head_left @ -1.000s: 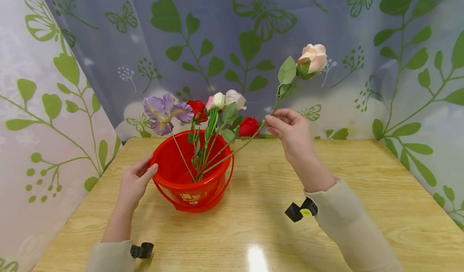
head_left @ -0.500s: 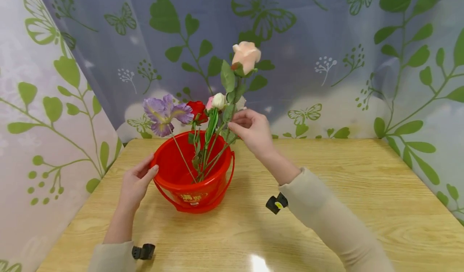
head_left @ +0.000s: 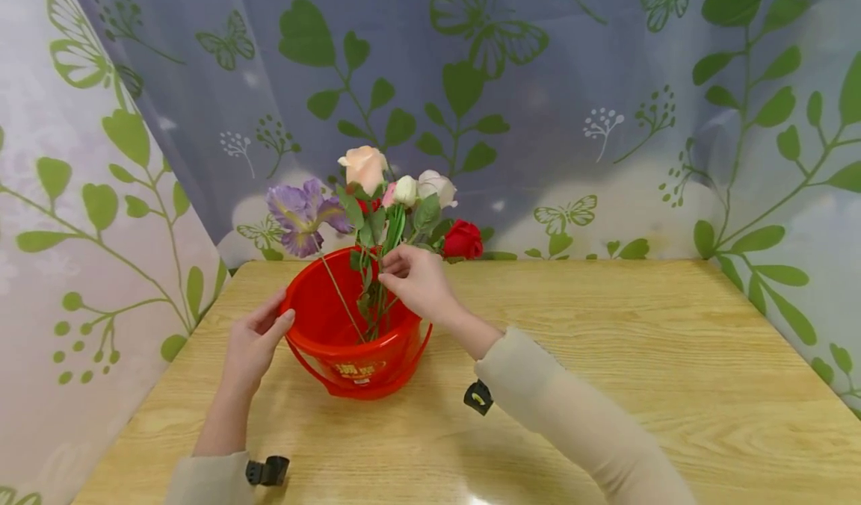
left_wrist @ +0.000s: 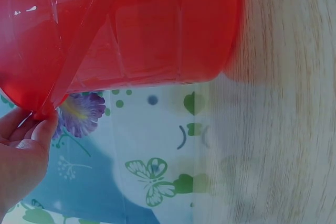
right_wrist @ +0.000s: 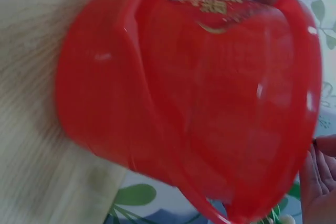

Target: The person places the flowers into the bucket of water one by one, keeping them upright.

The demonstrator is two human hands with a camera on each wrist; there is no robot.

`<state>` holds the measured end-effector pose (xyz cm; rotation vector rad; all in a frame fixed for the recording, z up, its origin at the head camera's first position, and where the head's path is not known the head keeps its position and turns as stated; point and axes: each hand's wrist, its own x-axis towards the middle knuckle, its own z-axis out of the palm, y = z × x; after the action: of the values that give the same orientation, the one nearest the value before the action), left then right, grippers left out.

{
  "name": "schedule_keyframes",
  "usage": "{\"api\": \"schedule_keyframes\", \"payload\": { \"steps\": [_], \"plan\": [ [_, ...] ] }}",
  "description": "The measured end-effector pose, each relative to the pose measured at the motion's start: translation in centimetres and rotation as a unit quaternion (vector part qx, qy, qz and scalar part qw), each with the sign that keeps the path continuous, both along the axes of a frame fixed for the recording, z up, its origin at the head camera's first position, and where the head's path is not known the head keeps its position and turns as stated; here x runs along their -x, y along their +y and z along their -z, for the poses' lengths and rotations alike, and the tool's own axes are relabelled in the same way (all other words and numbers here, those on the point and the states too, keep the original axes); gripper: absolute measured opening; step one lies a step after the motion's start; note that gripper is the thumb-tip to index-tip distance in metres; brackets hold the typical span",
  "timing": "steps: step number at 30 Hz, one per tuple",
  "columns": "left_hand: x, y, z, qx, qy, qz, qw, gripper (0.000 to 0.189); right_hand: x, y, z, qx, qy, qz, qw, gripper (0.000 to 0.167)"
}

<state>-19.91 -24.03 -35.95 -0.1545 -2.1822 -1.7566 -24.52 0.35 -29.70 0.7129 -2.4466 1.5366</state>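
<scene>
A red plastic bucket (head_left: 397, 363) stands on the table, artificial flowers leaning inside it. On its left, my left hand (head_left: 250, 344) grips the rim, thumb inside; the left wrist view shows these fingers (left_wrist: 46, 129) pinching the edge. Over the bucket's right side, my right hand (head_left: 420, 284) pinches the stem of a peach rose (head_left: 364, 169) between thumb and fingertips. That bloom stands above the others. Around it are a purple iris (head_left: 303, 214), a white bud (head_left: 406, 190), a whitish bloom (head_left: 437, 187) and a red rose (head_left: 463, 240). Another red bloom is mostly hidden behind the peach rose.
The wooden table (head_left: 605, 341) extends right of the bucket. A blue curtain (head_left: 538, 116) with green leaves and butterflies hangs behind, and a pale patterned cloth (head_left: 81, 228) on the left. The bucket's handle (right_wrist: 142, 77) hangs down its side.
My right hand has brought the peach rose from the far right leftward and down, among the other flowers, its stem now more upright. My left hand has stayed on the rim.
</scene>
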Motion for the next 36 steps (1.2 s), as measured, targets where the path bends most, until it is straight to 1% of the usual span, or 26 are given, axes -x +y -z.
{"api": "schedule_keyframes", "payload": {
  "steps": [3,8,11,14,20,24,27,32,36],
  "plan": [
    [0.0,0.0,0.0,0.000,0.003,-0.002,1.0000,0.044,-0.1,-0.7,0.4,-0.030,-0.007,-0.005,0.9995,0.010],
    [0.0,0.1,0.1,0.004,-0.002,-0.002,1.0000,0.045,-0.1,-1.2,0.8,-0.064,-0.006,0.003,0.9979,0.008],
    [0.0,0.1,0.1,0.002,-0.002,-0.002,1.0000,0.045,0.0,-1.3,1.2,-0.080,-0.006,0.002,0.9967,0.008],
    [0.0,0.2,0.0,0.003,0.000,-0.002,1.0000,0.045,0.1,-1.4,1.4,-0.094,0.005,-0.001,0.9955,0.008],
    [0.0,0.2,-0.2,0.008,-0.002,-0.002,1.0000,0.045,0.2,-1.6,1.4,-0.110,0.016,0.001,0.9938,0.007],
    [0.1,0.1,-0.2,0.012,-0.009,-0.003,0.9999,0.045,0.2,-1.6,1.4,-0.111,0.017,-0.001,0.9937,0.006],
    [0.1,0.1,-0.2,0.015,-0.012,-0.003,0.9998,0.046,0.3,-1.5,1.4,-0.102,0.016,-0.005,0.9946,0.006],
    [0.2,0.3,-0.1,0.014,-0.011,-0.004,0.9998,0.045,0.3,-0.7,1.2,-0.071,0.021,-0.007,0.9973,0.008],
    [0.1,0.3,-0.2,0.015,-0.010,-0.007,0.9998,0.045,-0.1,0.4,1.1,-0.045,0.032,-0.014,0.9984,0.008]
  ]
}}
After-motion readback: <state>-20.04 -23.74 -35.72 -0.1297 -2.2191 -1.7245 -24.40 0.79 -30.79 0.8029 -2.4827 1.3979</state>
